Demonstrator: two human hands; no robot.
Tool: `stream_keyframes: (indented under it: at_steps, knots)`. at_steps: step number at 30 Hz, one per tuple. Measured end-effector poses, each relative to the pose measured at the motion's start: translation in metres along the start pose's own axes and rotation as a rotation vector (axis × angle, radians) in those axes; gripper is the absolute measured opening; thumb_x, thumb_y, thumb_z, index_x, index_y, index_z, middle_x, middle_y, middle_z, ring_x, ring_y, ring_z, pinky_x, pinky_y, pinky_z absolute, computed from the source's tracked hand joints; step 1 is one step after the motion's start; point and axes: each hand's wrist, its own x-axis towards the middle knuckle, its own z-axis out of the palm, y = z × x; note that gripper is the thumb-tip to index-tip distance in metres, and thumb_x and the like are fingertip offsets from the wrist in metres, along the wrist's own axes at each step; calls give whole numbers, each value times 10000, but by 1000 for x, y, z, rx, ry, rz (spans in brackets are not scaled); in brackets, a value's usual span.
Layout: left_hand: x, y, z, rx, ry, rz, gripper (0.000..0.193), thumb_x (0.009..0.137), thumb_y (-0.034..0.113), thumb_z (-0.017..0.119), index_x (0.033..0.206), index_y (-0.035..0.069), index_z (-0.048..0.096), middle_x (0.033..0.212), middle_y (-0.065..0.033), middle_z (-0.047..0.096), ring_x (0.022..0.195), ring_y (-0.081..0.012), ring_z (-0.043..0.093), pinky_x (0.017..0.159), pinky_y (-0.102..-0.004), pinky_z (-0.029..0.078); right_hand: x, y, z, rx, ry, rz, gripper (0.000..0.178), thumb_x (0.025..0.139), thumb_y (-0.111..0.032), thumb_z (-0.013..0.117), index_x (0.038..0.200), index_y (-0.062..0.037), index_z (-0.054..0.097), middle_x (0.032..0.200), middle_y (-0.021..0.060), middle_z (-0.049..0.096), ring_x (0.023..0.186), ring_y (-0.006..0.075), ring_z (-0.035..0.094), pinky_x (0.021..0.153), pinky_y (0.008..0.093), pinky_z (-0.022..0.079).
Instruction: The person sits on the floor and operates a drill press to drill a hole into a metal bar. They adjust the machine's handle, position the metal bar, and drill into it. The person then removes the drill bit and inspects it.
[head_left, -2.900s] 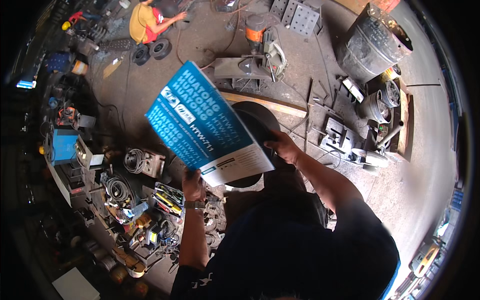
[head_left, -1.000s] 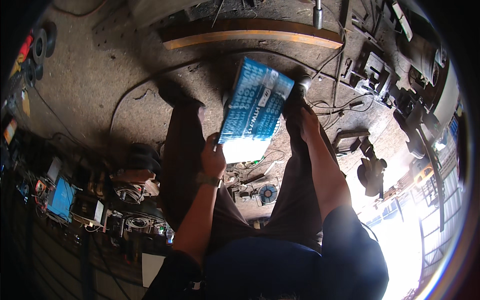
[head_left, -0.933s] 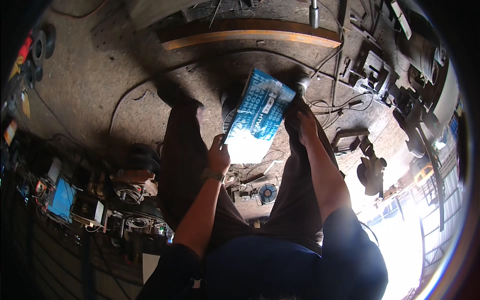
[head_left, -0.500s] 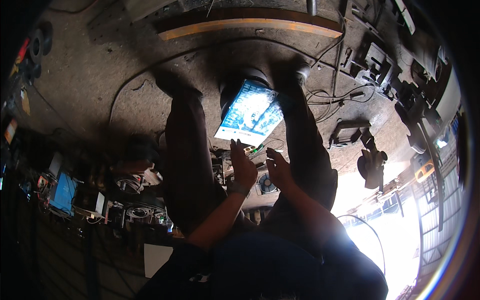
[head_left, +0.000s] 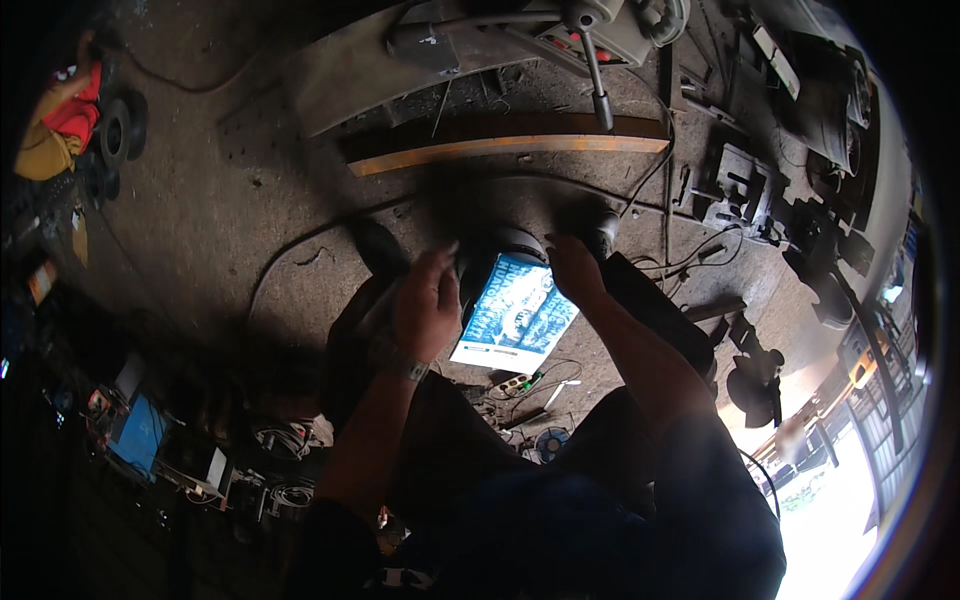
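Observation:
Between my two arms a blue and white printed panel (head_left: pixel 512 318), glossy with glare, lies tilted against a round dark object with a pale rim (head_left: pixel 520 241). My left hand (head_left: pixel 428 308) is raised beside the panel's left edge, fingers stretched forward and thumb apart, holding nothing that shows. On the other side my right hand (head_left: pixel 577 270) is near the panel's upper right corner, close to the round object's rim. Its fingers are bent and dark, so whether they touch or grip anything is unclear.
Ahead lies a rusty steel beam (head_left: pixel 510 150), with a machine's metal handle (head_left: pixel 600 95) beyond it. A cable (head_left: pixel 330 235) crosses the floor. Metal parts (head_left: pixel 740 190) are at right, a blue box (head_left: pixel 140 432) at left. Another person in red and tan (head_left: pixel 65 125) is far left.
Both hands have moved forward and apart, from below the panel to either side of it. My view has tilted forward, bringing the machine handle and the other person in.

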Motion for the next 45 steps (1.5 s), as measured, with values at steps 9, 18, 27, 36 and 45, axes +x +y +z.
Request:
stream_keyframes:
  at_steps: [9, 18, 27, 36, 45]
  knots:
    - [91, -57, -34, 256, 204, 91, 355, 956, 8, 595, 1309, 28, 620, 1194, -171, 698, 1099, -318, 698, 930, -395, 555, 135, 134, 210, -405, -929, -46, 445, 1036, -353, 547, 1430, -151, 594, 1285, 124, 696, 1114, 348, 679, 947, 420, 559]
    - [122, -40, -73, 158, 242, 326, 388, 927, -32, 590, 1315, -33, 606, 1259, -237, 664, 1166, -367, 675, 988, -406, 539, 105, 128, 248, -299, -930, 20, 504, 965, -383, 657, 1438, -220, 600, 1226, 133, 717, 1047, 357, 706, 892, 428, 579]
    - [102, -51, -86, 267, 414, 508, 394, 937, -56, 577, 1328, -22, 614, 1291, -188, 679, 1141, -295, 695, 965, -380, 542, 73, 84, 351, -315, -1233, -376, 466, 911, -392, 713, 1317, -165, 692, 1172, 166, 731, 1044, 373, 712, 868, 462, 577]
    - [-11, -52, -66, 244, 583, 623, 327, 947, 128, 695, 1253, 18, 664, 1125, -183, 719, 1028, -312, 722, 817, -367, 572, 155, -28, 214, -346, -560, -177, 537, 931, -347, 693, 1396, -90, 614, 1311, 222, 662, 1235, 405, 621, 1033, 474, 509]
    - [-118, -45, -66, -227, 853, 564, 222, 1016, 213, 689, 1009, 10, 777, 874, -21, 759, 820, -77, 657, 768, -228, 504, -59, -154, -11, -364, -90, -628, 306, 1003, -235, 644, 1250, -62, 692, 1241, 161, 716, 1020, 283, 731, 924, 421, 588]
